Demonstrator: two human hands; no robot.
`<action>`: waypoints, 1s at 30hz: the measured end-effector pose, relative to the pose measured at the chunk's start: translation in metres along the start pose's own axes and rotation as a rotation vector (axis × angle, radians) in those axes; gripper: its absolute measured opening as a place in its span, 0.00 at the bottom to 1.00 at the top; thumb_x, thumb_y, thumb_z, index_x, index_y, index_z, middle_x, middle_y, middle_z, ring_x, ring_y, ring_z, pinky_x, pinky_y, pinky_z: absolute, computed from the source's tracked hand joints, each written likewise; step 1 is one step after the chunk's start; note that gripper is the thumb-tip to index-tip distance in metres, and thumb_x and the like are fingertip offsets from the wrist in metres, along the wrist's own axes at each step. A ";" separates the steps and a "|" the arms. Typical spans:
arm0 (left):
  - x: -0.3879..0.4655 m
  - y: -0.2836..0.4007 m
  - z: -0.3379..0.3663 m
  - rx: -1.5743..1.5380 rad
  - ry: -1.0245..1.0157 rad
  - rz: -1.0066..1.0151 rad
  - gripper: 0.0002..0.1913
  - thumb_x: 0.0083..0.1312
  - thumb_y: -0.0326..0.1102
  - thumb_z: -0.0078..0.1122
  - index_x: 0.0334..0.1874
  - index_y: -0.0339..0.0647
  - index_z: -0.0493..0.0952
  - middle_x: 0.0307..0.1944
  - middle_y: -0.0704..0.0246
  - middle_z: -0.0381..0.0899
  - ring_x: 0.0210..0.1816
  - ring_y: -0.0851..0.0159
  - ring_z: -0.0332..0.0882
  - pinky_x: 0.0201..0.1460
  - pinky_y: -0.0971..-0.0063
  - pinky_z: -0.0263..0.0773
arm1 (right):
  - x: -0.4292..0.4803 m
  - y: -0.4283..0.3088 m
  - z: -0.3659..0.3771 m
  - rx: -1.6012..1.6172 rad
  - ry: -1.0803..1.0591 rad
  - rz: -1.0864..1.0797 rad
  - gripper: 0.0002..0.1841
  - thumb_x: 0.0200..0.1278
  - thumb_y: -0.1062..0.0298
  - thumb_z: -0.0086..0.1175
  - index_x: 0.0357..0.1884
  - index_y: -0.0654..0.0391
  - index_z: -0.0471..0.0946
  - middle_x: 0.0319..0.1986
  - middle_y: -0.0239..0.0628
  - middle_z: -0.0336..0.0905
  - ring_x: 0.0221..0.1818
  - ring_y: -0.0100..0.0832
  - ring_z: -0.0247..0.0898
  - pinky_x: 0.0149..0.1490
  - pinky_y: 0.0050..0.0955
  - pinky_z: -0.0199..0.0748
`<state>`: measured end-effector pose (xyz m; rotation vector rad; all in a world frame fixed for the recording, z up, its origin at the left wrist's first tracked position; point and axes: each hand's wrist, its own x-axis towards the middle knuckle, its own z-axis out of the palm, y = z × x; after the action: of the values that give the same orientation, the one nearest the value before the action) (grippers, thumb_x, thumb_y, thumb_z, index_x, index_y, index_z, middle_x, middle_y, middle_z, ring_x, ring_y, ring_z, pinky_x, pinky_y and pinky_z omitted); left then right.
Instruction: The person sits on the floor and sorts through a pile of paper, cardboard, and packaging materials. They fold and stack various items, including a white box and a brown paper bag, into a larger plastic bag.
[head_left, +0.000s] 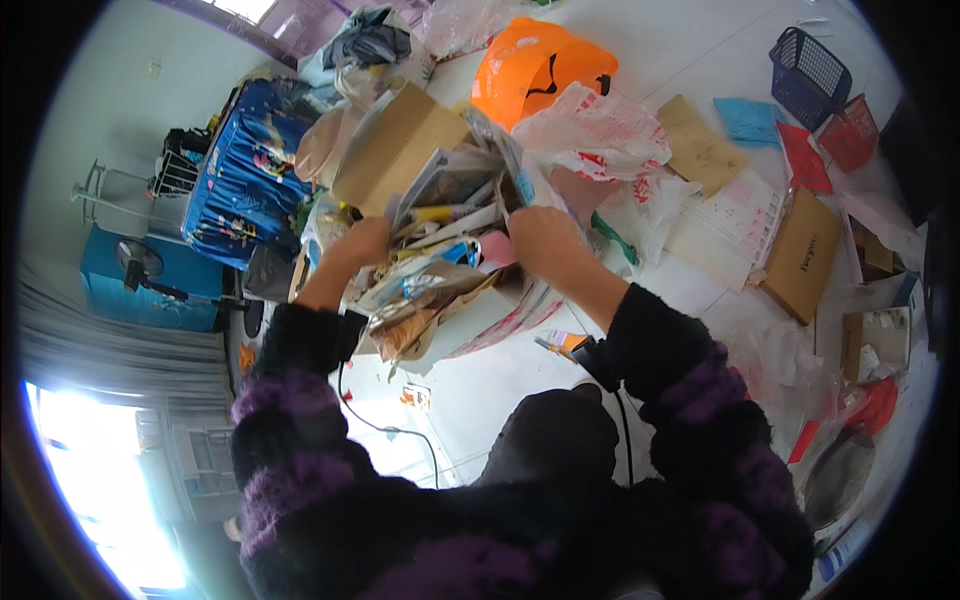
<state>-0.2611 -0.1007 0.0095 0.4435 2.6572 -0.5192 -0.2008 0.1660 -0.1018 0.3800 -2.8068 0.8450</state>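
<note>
Before me stands a large, clear plastic bag (499, 330) stuffed with cardboard, paper and wrappers. My right hand (546, 238) is closed in a fist on the bag's right rim. On the opposite side, my left hand (365, 244) is closed at the left rim; its fingertips are hidden. A flattened brown cardboard piece (401, 150) sticks up at the bag's far side. Between my hands lie a pink scrap (496, 248) and crumpled brown paper (405, 335), among other packaging.
Behind the bag lie an orange plastic bag (517, 67) and a white bag with red print (592, 131). To the right are a cardboard box (802, 255), a dark blue basket (810, 79) and loose plastic. A standing fan (140, 262) is at left. Cables hang from both wrists.
</note>
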 end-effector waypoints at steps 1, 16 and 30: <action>-0.005 -0.002 0.004 0.021 0.022 0.010 0.14 0.51 0.27 0.60 0.40 0.28 0.77 0.39 0.44 0.78 0.46 0.43 0.77 0.48 0.57 0.73 | -0.001 0.001 -0.004 0.009 -0.018 -0.016 0.05 0.51 0.67 0.57 0.23 0.57 0.81 0.26 0.45 0.81 0.30 0.44 0.79 0.37 0.37 0.76; 0.000 -0.009 0.013 0.037 -0.120 -0.075 0.13 0.49 0.26 0.59 0.38 0.30 0.77 0.42 0.44 0.78 0.48 0.43 0.76 0.50 0.57 0.72 | -0.029 0.011 -0.084 1.725 -0.200 -0.233 0.18 0.56 0.70 0.59 0.47 0.65 0.70 0.41 0.38 0.74 0.44 0.29 0.72 0.49 0.29 0.72; 0.055 0.021 -0.082 0.509 -0.621 -0.288 0.11 0.55 0.39 0.63 0.30 0.37 0.82 0.31 0.62 0.85 0.33 0.63 0.85 0.37 0.64 0.79 | -0.165 0.214 -0.019 0.505 -0.094 0.371 0.18 0.47 0.63 0.61 0.39 0.64 0.78 0.39 0.53 0.78 0.44 0.44 0.75 0.48 0.36 0.71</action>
<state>-0.3277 -0.0358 0.0499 0.0111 1.9753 -1.2098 -0.1056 0.3801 -0.2377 -0.0479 -2.7570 1.6637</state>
